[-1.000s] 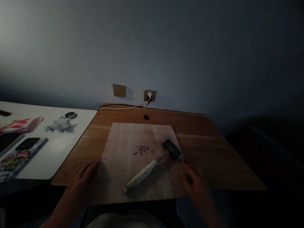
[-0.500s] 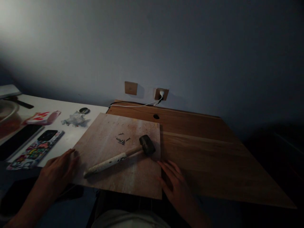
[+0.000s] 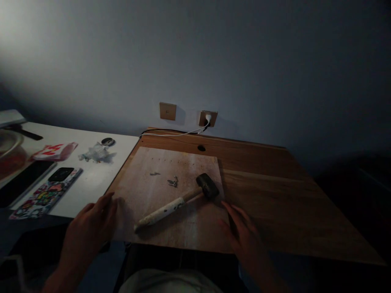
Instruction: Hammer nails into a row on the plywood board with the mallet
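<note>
A square wooden board (image 3: 159, 219) lies on a brown wooden desk (image 3: 275, 199). My left hand (image 3: 91, 228) grips the board's near left edge. My right hand (image 3: 242, 234) rests against its near right edge, fingers together along the side. On the board lies a hammer (image 3: 179, 199) with a pale worn handle and a black head pointing far right. A small cluster of nails (image 3: 172, 182) sits just left of the head, and one stray nail (image 3: 154, 173) lies farther left.
A white table (image 3: 91, 179) adjoins the desk on the left, carrying phones (image 3: 45, 191), a red-and-white packet (image 3: 55, 150) and crumpled paper (image 3: 97, 154). Two wall sockets (image 3: 207, 118) sit behind the desk, one with a white cable plugged in. Dark space lies to the right.
The board has slid back to the right on the desk, after shifting left half a second ago. The nails have rolled and spread apart. Both hands moved with the board's edges.
</note>
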Demonstrator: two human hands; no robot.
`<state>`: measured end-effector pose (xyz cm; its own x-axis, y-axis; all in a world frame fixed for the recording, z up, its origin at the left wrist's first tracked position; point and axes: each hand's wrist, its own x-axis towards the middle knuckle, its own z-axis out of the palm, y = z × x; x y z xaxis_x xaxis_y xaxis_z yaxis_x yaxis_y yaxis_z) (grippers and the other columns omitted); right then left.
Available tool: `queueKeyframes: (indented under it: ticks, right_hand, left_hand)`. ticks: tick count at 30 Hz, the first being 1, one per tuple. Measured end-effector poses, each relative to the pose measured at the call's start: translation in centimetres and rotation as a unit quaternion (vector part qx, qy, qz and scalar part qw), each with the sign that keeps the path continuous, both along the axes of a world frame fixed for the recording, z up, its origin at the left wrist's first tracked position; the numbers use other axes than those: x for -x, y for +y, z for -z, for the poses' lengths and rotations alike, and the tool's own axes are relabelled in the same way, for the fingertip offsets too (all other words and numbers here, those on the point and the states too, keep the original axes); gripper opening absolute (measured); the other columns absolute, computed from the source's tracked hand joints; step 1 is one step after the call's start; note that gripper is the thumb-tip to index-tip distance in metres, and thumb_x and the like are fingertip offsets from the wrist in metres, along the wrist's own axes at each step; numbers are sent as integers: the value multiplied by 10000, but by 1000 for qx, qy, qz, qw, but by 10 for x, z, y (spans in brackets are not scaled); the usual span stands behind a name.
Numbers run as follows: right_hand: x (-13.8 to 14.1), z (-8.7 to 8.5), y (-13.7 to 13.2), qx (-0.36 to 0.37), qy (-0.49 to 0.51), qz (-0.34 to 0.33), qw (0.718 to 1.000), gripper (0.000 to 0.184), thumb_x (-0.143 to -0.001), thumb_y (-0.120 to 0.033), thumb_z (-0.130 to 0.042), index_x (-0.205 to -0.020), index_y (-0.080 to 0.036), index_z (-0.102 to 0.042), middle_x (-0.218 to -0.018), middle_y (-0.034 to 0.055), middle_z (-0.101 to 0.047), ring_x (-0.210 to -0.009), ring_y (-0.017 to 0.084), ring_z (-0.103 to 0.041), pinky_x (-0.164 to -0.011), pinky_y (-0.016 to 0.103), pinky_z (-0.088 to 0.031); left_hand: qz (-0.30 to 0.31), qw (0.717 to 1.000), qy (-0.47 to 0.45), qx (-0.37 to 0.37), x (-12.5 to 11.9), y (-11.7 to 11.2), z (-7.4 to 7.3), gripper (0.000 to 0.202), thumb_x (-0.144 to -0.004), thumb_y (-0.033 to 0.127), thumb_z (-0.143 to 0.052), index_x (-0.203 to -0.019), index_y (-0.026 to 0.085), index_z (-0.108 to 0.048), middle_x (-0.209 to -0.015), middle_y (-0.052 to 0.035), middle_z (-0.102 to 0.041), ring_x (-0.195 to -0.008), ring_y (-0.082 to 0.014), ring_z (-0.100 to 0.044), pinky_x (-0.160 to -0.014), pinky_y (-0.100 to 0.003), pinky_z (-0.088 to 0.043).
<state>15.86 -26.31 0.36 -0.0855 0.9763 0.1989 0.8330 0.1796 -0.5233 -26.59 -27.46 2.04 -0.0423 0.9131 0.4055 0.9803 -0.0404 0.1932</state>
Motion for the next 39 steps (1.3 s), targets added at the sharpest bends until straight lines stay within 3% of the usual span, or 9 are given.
queueKeyframes:
  ticks: [6,11,16,20,24,27,31,35,39]
  right_hand:
    - [-72,5,-9,-6,-9,124,992,523,-1012,-599,-504,-1281,-209,-725,-1273,174,-788,-1190,377,-754,-1035,605,-602]
    - [-107,6,-27,9,9,208,978,621,-974,-705,-463,-1287,-213,-677,-1181,164,-826,-1132,395,-781,-1010,635,-599]
    - [-110,11,-35,12,15,217,976,621,-988,-721,-444,-1283,-228,-679,-1254,156,-807,-1177,385,-762,-1002,601,-605]
    - [-109,11,-32,4,28,221,975,612,-1025,-706,-363,-1195,-231,-710,-1227,163,-798,-1146,374,-754,-979,590,-601]
    - [-101,3,-27,-86,21,228,970,565,-1032,-690,-370,-944,-228,-682,-1073,178,-733,-1038,367,-709,-941,591,-570]
    - [-86,-1,-27,-140,53,238,960,449,-983,-652,-540,-973,-219,-656,-1061,164,-684,-1004,354,-688,-897,558,-571]
    - [-52,-3,-32,-14,148,152,977,352,-1011,-529,-589,-1166,-230,-694,-879,51,-714,-736,233,-713,-667,348,-582]
    - [-15,-13,-35,174,192,17,966,503,-1076,-490,-499,-1512,-258,-591,-727,-31,-649,-597,169,-655,-570,265,-505]
    - [7,-28,-25,252,204,-50,945,602,-1080,-557,-466,-1612,-278,-505,-694,-34,-635,-617,185,-672,-590,274,-505]
  left_hand:
    - [76,991,-109,8,-48,-9,16,279,-1014,382,-513,-1216,275,-672,-1041,-36,-832,-822,-238,-804,-619,-281,-615]
    - [133,980,-136,49,-63,-1,24,275,-1023,390,-520,-1188,260,-697,-1038,-39,-836,-836,-236,-805,-704,-304,-639]
    - [130,989,-68,23,-68,22,17,324,-1038,401,-469,-1144,228,-722,-1003,-82,-816,-890,-291,-767,-795,-417,-625]
    - [210,976,-50,15,-80,40,6,298,-1065,355,-471,-1160,224,-721,-1063,-85,-790,-946,-274,-729,-835,-409,-604]
    - [307,951,-12,29,-100,59,0,284,-1081,259,-477,-1270,223,-686,-1157,-80,-771,-1021,-264,-714,-881,-421,-591]
    - [321,946,-11,40,-113,77,-2,301,-1075,230,-487,-1319,213,-661,-1249,-112,-739,-1110,-277,-695,-923,-432,-598]
    - [329,942,8,60,-119,95,2,313,-1065,201,-471,-1301,232,-674,-1269,-117,-718,-1115,-292,-690,-936,-462,-603]
    - [285,958,9,28,-112,106,14,340,-1063,230,-490,-1360,243,-655,-1436,-149,-602,-1100,-288,-687,-904,-445,-599]
    - [286,957,30,48,-112,112,13,307,-1053,275,-520,-1309,247,-687,-1201,-115,-683,-1029,-296,-676,-860,-438,-583]
